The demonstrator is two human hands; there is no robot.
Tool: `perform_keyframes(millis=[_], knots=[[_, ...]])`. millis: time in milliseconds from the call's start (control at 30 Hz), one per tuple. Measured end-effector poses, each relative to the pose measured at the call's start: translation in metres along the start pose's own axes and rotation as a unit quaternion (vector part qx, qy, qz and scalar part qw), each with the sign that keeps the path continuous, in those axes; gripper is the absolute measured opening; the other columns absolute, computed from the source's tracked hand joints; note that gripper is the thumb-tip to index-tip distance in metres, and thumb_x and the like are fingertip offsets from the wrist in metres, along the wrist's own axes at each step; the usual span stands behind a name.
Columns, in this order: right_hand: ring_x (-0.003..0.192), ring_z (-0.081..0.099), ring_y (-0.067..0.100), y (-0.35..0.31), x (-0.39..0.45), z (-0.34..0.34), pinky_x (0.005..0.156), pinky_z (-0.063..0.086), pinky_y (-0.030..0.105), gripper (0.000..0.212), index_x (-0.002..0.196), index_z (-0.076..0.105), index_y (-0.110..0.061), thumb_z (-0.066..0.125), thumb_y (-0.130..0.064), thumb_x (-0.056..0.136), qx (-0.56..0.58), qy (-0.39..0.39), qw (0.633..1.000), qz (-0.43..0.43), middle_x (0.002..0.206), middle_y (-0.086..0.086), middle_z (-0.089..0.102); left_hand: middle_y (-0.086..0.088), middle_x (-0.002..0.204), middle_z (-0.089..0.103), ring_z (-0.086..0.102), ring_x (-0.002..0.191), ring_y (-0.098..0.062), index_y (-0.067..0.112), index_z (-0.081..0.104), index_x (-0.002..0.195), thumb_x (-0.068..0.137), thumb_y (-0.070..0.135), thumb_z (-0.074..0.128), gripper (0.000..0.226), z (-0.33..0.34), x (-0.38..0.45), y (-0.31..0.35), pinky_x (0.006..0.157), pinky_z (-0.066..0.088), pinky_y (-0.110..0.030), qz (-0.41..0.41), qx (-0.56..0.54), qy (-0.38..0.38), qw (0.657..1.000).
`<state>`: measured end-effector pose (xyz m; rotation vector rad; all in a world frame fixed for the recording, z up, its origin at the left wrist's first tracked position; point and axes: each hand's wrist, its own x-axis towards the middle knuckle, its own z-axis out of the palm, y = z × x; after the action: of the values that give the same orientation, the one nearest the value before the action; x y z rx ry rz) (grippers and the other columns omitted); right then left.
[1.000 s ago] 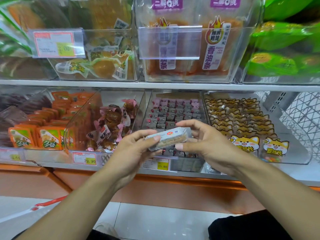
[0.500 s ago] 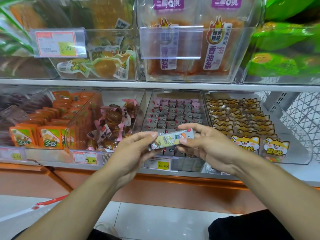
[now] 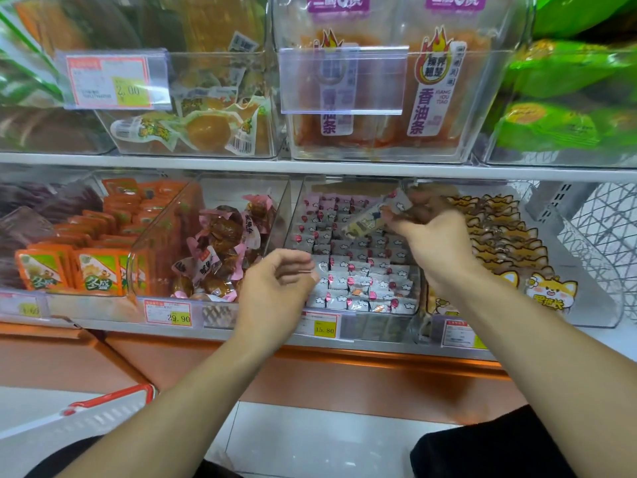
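Note:
My right hand [image 3: 432,232] pinches a small wrapped snack bar [image 3: 370,217] by one end and holds it over the back half of a clear bin [image 3: 412,305]. That bin is filled with rows of small grey and pink wrapped packets [image 3: 348,270]. The bar is tilted and blurred by motion. My left hand [image 3: 275,288] hovers in front of the same bin's left front corner, fingers loosely curled and holding nothing.
Neighbouring clear bins hold brown pink-wrapped snacks [image 3: 220,243], orange packets [image 3: 93,267] and cat-printed packets [image 3: 499,236]. An upper shelf [image 3: 310,167] carries more bins close above. Price tags [image 3: 322,326] line the shelf edge. A red-handled basket [image 3: 103,403] sits at lower left.
Both hands held the bar in front of the bin. My left hand has let go and dropped back; my right hand has carried the bar up and into the bin.

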<state>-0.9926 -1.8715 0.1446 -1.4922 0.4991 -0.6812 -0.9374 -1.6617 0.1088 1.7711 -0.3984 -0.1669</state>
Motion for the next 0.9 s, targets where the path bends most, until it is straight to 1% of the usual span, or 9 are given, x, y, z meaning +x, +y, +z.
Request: perform_keyframes(millis=[100, 167, 300, 400, 533, 633, 700, 800, 900], knots=[[0.093, 0.072, 0.01, 0.007, 0.013, 0.012, 0.082, 0.056, 0.022, 0.032, 0.094, 0.058, -0.028, 0.08, -0.006, 0.084, -0.101, -0.005, 0.992, -0.078, 0.096, -0.011, 0.073, 0.02, 0.115, 0.064, 0.058, 0.105, 0.004, 0.029, 0.065, 0.118, 0.088, 0.027, 0.077, 0.033, 0.009, -0.002, -0.007, 0.091, 0.044, -0.01, 0.094, 0.193, -0.041, 0.976], [0.094, 0.071, 0.011, 0.014, 0.023, 0.019, 0.082, 0.057, 0.023, 0.028, 0.101, 0.06, -0.023, 0.08, -0.011, 0.085, -0.155, -0.03, 0.982, -0.103, 0.1, -0.007, 0.073, 0.016, 0.129, 0.056, 0.048, 0.12, -0.001, 0.031, 0.056, 0.133, 0.088, 0.038, 0.074, 0.049, 0.014, -0.003, -0.015, 0.101, 0.033, -0.015, 0.133, 0.296, -0.069, 0.943], [0.1, 0.07, 0.019, 0.022, 0.036, 0.027, 0.09, 0.057, 0.038, 0.029, 0.111, 0.061, -0.017, 0.078, -0.015, 0.087, -0.261, -0.058, 0.956, -0.123, 0.11, 0.002, 0.072, 0.009, 0.145, 0.045, 0.031, 0.135, -0.004, 0.025, 0.049, 0.142, 0.09, 0.049, 0.069, 0.061, 0.023, -0.003, -0.022, 0.106, 0.014, -0.012, 0.19, 0.364, -0.104, 0.906], [0.097, 0.069, 0.019, 0.024, 0.04, 0.032, 0.088, 0.058, 0.039, 0.028, 0.111, 0.06, -0.02, 0.077, -0.017, 0.088, -0.312, -0.101, 0.938, -0.112, 0.111, 0.0, 0.07, 0.006, 0.143, 0.046, 0.031, 0.136, -0.009, 0.022, 0.049, 0.142, 0.09, 0.052, 0.067, 0.063, 0.027, -0.001, -0.023, 0.107, 0.015, -0.014, 0.205, 0.382, -0.11, 0.894], [0.079, 0.055, 0.0, 0.031, 0.045, 0.036, 0.064, 0.043, 0.012, 0.031, 0.12, 0.061, -0.027, 0.073, -0.024, 0.092, -0.412, -0.144, 0.894, -0.104, 0.109, -0.008, 0.062, 0.004, 0.145, 0.046, 0.037, 0.134, -0.011, 0.024, 0.036, 0.147, 0.088, 0.051, 0.07, 0.073, 0.027, 0.0, -0.021, 0.11, 0.029, -0.023, 0.163, 0.348, -0.074, 0.92], [0.092, 0.057, 0.011, 0.035, 0.044, 0.041, 0.078, 0.046, 0.023, 0.032, 0.125, 0.06, -0.026, 0.07, -0.025, 0.095, -0.453, -0.163, 0.87, -0.107, 0.121, -0.003, 0.064, 0.002, 0.148, 0.046, 0.045, 0.135, -0.017, 0.03, 0.025, 0.147, 0.085, 0.05, 0.072, 0.08, 0.025, 0.0, -0.016, 0.106, 0.042, -0.036, 0.104, 0.313, -0.046, 0.943], [0.101, 0.061, 0.016, 0.036, 0.043, 0.045, 0.086, 0.051, 0.031, 0.029, 0.126, 0.061, -0.025, 0.066, -0.023, 0.097, -0.478, -0.17, 0.855, -0.106, 0.127, -0.001, 0.064, 0.002, 0.15, 0.044, 0.045, 0.135, -0.017, 0.03, 0.023, 0.148, 0.085, 0.05, 0.072, 0.082, 0.025, 0.001, -0.016, 0.106, 0.042, -0.038, 0.091, 0.308, -0.048, 0.946], [0.104, 0.064, 0.021, 0.034, 0.044, 0.048, 0.091, 0.055, 0.037, 0.028, 0.126, 0.066, -0.025, 0.058, -0.015, 0.102, -0.551, -0.209, 0.802, -0.091, 0.131, 0.004, 0.064, 0.004, 0.152, 0.041, 0.04, 0.139, -0.015, 0.029, 0.022, 0.151, 0.085, 0.051, 0.072, 0.086, 0.026, 0.0, -0.016, 0.108, 0.04, -0.036, 0.099, 0.323, -0.061, 0.939], [0.118, 0.062, 0.024, 0.031, 0.046, 0.049, 0.097, 0.053, 0.032, 0.044, 0.132, 0.065, -0.027, 0.055, 0.001, 0.099, -0.568, -0.22, 0.791, -0.064, 0.144, 0.003, 0.058, 0.006, 0.149, 0.042, 0.041, 0.137, -0.014, 0.028, 0.025, 0.151, 0.085, 0.052, 0.072, 0.084, 0.027, -0.001, -0.018, 0.108, 0.041, -0.035, 0.114, 0.337, -0.066, 0.932]])
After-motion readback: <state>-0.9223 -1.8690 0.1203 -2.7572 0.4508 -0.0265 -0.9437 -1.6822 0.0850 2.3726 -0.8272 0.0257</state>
